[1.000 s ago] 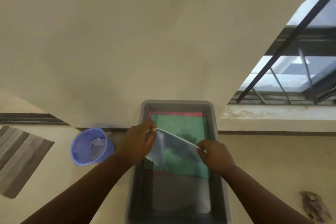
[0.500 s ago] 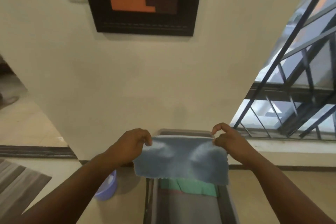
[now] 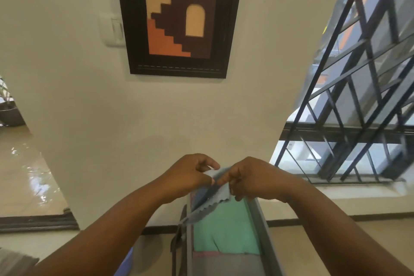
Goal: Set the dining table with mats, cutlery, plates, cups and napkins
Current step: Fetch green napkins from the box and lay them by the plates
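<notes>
i see left hand (image 3: pixel 190 177) and right hand (image 3: pixel 253 177) pinching the blue napkin (image 3: pixel 210 199) with curled fingers, above the grey bin (image 3: pixel 262 226).

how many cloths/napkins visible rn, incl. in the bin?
3. A blue cloth pinched between left hand and right hand, above the grey bin; a green cloth in the bin; a pink edge just under it. More may lie beneath.
</notes>
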